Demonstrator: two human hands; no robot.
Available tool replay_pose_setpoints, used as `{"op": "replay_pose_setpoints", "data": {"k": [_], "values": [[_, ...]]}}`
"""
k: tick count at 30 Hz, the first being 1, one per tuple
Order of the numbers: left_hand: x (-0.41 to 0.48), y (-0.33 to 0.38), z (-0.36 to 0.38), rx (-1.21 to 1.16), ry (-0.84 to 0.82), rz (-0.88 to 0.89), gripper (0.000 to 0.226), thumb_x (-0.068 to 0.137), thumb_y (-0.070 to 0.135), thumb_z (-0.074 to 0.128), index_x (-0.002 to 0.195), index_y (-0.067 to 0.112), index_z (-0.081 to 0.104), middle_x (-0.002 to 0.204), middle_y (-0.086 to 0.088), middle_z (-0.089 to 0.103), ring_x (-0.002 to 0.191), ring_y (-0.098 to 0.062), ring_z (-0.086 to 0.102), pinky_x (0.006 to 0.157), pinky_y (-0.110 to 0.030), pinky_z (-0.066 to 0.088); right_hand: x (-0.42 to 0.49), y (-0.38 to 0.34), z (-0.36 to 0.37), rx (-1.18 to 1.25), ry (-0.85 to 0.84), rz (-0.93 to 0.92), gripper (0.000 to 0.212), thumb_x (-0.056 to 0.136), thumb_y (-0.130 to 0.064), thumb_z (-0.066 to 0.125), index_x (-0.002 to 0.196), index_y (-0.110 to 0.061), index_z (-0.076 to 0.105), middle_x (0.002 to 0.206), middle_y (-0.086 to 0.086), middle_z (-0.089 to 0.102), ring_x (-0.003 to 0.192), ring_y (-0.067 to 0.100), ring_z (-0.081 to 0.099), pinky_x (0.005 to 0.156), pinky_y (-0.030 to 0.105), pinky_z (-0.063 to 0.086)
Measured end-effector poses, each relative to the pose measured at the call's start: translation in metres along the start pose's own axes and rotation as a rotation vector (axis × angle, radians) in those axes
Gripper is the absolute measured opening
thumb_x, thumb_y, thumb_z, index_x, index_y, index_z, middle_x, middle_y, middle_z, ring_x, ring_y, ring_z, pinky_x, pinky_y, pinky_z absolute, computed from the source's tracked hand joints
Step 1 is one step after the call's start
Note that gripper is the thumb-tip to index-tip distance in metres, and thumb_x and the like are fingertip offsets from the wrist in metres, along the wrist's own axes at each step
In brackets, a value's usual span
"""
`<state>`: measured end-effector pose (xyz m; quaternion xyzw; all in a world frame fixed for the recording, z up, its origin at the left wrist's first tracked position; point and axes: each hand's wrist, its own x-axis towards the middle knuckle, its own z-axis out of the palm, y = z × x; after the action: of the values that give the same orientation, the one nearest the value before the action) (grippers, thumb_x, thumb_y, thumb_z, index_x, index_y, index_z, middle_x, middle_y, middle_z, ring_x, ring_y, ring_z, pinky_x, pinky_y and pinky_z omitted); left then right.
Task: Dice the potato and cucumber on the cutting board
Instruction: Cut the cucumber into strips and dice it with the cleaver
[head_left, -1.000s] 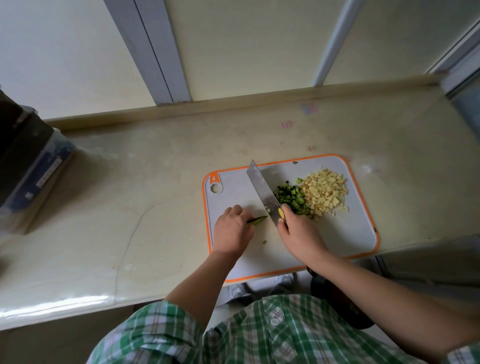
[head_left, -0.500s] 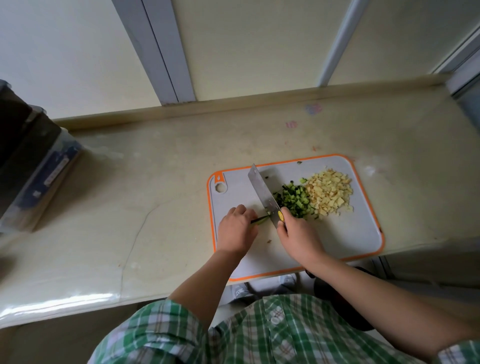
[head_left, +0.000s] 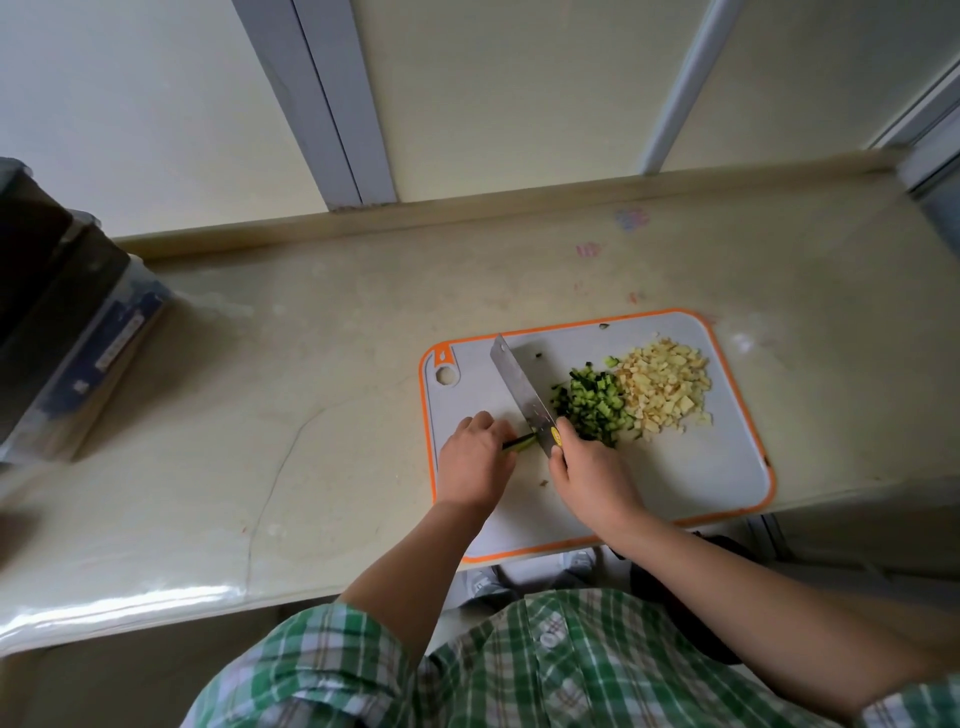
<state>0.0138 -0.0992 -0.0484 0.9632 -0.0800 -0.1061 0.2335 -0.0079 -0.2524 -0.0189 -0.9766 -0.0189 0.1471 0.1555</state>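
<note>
The work was, as I judge it, in its final step. The potato was already cut and lay as a pale heap of diced potato (head_left: 665, 387) on the far right part of the cutting board (head_left: 701, 483), and a heap of diced cucumber (head_left: 592, 405) touched it on its left side. Only a thin cucumber strip (head_left: 519, 442) was not yet diced. The left hand (head_left: 475, 462) held this strip down on the board with curled fingers, so that only its green end showed beyond the fingertips. The right hand (head_left: 592, 475) was closed round the handle of the knife (head_left: 519, 389). Its wide blade stood edge down just at the free end of the strip, between the left hand and the green heap. The two hands were near each other in the near left part of the board, with the strip between them. The next move, I think, called for short cuts across the strip, with the left fingers drawing back a little before each cut, because the blade was very near to them. The board lay on the counter (head_left: 311, 389), at its front edge.
</note>
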Motion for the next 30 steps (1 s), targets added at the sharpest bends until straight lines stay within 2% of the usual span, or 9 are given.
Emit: {"op": "replay_pose_setpoints", "data": {"k": [4,8,16,23,26,30], "values": [[-0.001,-0.002,0.0,-0.004,-0.005,0.005,0.026,0.085,0.024,0.06,0.11,0.017,0.065,0.103,-0.004,0.058,0.1,-0.025,0.053,0.077,-0.036,0.047,0.003,0.002,-0.005,0.056,0.027,0.003,0.019,0.098,-0.019,0.038,0.114,-0.012,0.047,0.056,-0.002,0.044,0.046,0.017,0.042,0.042,0.031,0.027],[-0.002,-0.005,0.0,0.018,0.001,0.006,0.022,0.086,0.028,0.06,0.106,0.018,0.063,0.101,-0.003,0.057,0.098,-0.024,0.053,0.074,-0.037,0.047,0.003,0.002,-0.011,0.05,0.031,-0.052,0.015,0.098,-0.019,0.04,0.109,-0.013,0.046,0.054,-0.003,0.042,0.044,0.014,0.039,0.041,0.03,0.024],[-0.002,-0.004,0.0,0.009,-0.002,-0.013,0.021,0.087,0.026,0.059,0.105,0.019,0.065,0.1,-0.002,0.057,0.1,-0.022,0.052,0.074,-0.034,0.046,0.004,-0.003,0.003,0.017,-0.002,-0.022,0.015,0.097,-0.019,0.039,0.109,-0.012,0.044,0.056,-0.005,0.039,0.055,0.026,0.05,0.048,0.032,0.031],[-0.003,-0.006,-0.002,-0.022,-0.004,-0.026,0.026,0.084,0.026,0.059,0.109,0.018,0.063,0.102,-0.003,0.058,0.1,-0.023,0.052,0.078,-0.035,0.047,0.006,-0.002,-0.001,0.089,0.032,-0.012,0.015,0.097,-0.018,0.041,0.109,-0.012,0.047,0.055,-0.004,0.041,0.049,0.02,0.044,0.045,0.032,0.028],[-0.004,-0.007,-0.003,-0.016,0.007,-0.032,0.023,0.084,0.026,0.059,0.105,0.017,0.063,0.1,-0.003,0.058,0.099,-0.023,0.053,0.076,-0.034,0.046,0.005,-0.001,-0.006,0.07,0.033,-0.051,0.013,0.097,-0.019,0.04,0.108,-0.013,0.046,0.055,-0.003,0.042,0.046,0.016,0.041,0.043,0.032,0.027],[-0.005,-0.007,-0.005,-0.019,-0.001,-0.039,0.02,0.084,0.025,0.059,0.101,0.016,0.063,0.1,-0.003,0.058,0.099,-0.023,0.053,0.075,-0.032,0.044,0.004,-0.005,-0.004,0.012,-0.008,-0.056,0.012,0.096,-0.019,0.039,0.105,-0.012,0.045,0.057,0.0,0.044,0.055,0.029,0.053,0.048,0.037,0.037]]}}
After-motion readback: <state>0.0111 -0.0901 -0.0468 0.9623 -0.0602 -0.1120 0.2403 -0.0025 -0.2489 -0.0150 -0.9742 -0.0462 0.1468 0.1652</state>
